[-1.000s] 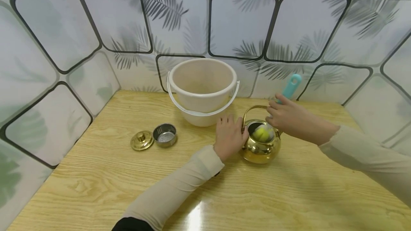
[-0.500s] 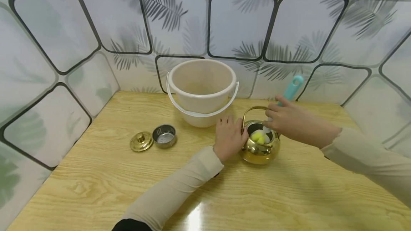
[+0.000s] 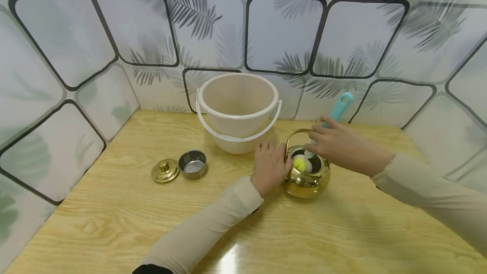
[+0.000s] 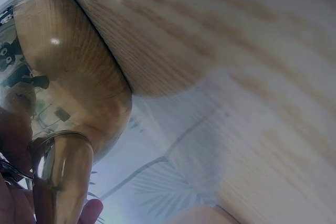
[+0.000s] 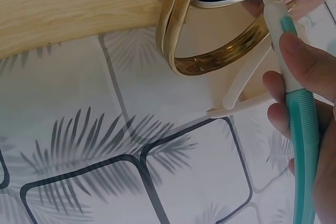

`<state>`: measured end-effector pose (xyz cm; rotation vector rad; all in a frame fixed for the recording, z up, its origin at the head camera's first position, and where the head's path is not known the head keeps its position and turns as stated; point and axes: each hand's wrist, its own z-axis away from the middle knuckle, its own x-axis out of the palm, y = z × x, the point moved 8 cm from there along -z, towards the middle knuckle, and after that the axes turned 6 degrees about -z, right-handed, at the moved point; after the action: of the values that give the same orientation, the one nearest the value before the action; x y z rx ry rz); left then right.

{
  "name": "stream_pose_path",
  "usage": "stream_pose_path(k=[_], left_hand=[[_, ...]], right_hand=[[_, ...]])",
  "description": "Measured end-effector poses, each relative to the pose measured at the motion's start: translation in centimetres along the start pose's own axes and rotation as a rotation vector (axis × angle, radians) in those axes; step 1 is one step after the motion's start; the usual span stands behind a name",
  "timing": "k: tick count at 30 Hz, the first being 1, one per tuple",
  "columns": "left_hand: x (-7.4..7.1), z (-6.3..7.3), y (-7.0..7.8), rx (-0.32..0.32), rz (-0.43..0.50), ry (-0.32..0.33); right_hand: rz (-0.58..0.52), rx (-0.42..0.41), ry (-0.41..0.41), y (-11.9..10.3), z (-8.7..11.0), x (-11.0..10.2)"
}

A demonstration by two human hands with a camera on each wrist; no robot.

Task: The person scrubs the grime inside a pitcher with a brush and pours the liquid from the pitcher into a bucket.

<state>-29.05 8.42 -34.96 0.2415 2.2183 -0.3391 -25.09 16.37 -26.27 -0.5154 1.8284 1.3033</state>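
A shiny gold teapot stands uncovered on the wooden table, its arched handle raised. My left hand holds it at the spout side; in the left wrist view fingers and thumb lie around the spout. My right hand grips a sponge brush by its teal and white handle, which slants up toward the back right. The brush's yellow and white sponge head is down inside the pot's mouth, toward the left of the opening. The sponge's lower part is hidden by the rim.
A white bucket with its bail hanging in front stands behind my left hand, near the back wall. To the left lie the gold lid and a perforated metal strainer cup, side by side. Patterned walls enclose the table's back and sides.
The sponge head has shifted left and deeper within the teapot's mouth, and my right hand has moved slightly left with the brush. My left hand keeps its hold on the pot.
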Motion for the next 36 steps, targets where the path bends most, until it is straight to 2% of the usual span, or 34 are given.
stream_pose_path(k=[21, 36], left_hand=[[-0.1, 0.1, 0.0, -0.002, 0.001, 0.007], [-0.1, 0.2, -0.1, -0.007, -0.004, 0.031]], right_hand=[[0.110, 0.002, -0.057, 0.3, -0.2, 1.0], [0.131, 0.005, -0.046, 0.5, 0.1, 0.8]])
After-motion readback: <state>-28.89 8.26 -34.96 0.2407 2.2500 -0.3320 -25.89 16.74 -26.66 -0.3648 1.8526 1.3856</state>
